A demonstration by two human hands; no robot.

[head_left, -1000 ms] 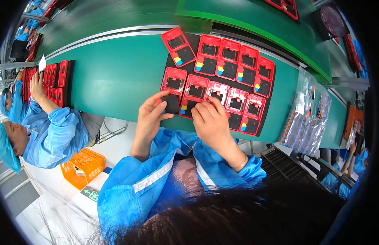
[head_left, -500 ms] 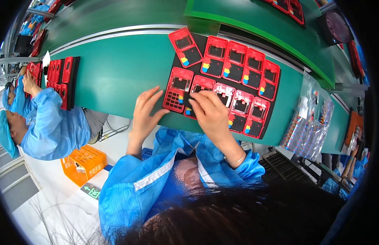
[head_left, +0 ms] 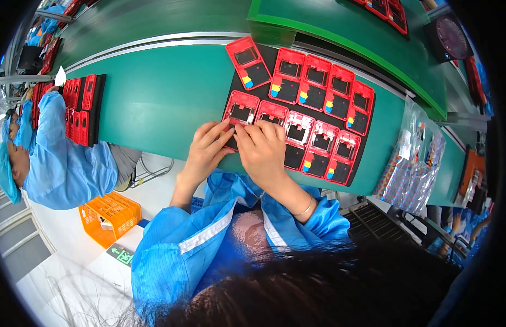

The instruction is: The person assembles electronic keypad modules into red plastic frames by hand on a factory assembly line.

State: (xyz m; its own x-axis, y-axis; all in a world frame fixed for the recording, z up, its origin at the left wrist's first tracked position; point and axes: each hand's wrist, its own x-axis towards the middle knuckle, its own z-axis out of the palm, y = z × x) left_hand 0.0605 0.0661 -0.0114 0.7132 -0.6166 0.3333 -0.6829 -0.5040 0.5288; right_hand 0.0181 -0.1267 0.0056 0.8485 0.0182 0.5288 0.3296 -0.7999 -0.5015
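Work is centring on the front-left case (head_left: 243,99), which is lying on the black mat (head_left: 267,53) on the green table (head_left: 149,103), at the near-left end of two rows of red cases (head_left: 290,53). The left hand (head_left: 206,147) and right hand (head_left: 262,150) are covering its lower half, so the step in hand is probably the seating of a panel there; other cases are showing black panels (head_left: 288,91) in that spot, many with yellow-and-blue tabs (head_left: 276,88). The next move is likely calling for light, even pressure, with the part sitting square in its recess.

The left hand is slanting in from below, its fingers bending rightward and its thumb sticking out beneath them. The right hand is lying back-up, fingers curling leftward, so that both sets of tips are meeting or nearly meeting. Whether they are pinching a panel or only pressing, one cannot tell: the fingers are hiding the spot. A thin bracelet (head_left: 306,207) is circling the right wrist.
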